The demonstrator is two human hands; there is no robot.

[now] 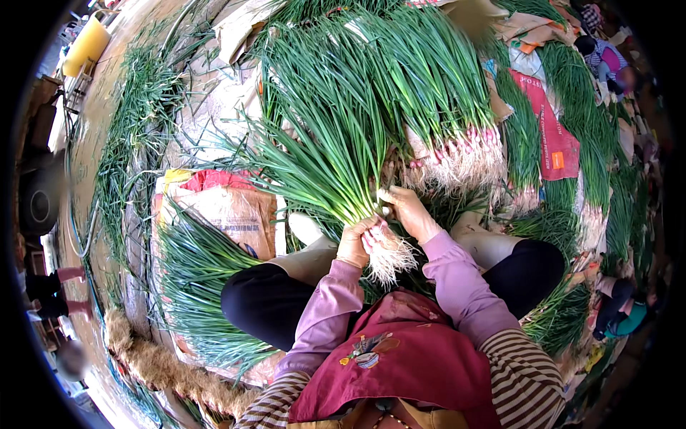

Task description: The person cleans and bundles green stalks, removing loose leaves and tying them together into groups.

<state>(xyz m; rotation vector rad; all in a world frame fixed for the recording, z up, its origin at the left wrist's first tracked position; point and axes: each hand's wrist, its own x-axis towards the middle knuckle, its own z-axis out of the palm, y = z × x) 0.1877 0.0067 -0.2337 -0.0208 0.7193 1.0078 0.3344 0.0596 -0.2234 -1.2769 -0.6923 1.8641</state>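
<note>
My left hand (356, 241) is closed around the lower stems of a bunch of spring onions (332, 177), just above the pinkish bulbs. The pale roots (389, 261) hang down between my forearms. At the right side of the bunch, my right hand (402, 206) has its thumb and fingers together at the stems; whether they pinch a single stalk cannot be made out. The bunch's green leaves fan away from me to the upper left, over other leaves. Beyond my right hand lies a row of spring onions (445, 96) with pink bulbs and roots towards me.
More spring onions (209, 284) lie on sacking at my left. A printed woven sack (236, 214) is near my left boot (305, 229). A red sack (552, 128) lies among further rows at right. Other people (611, 59) sit at the far right. A yellow container (87, 45) stands far left.
</note>
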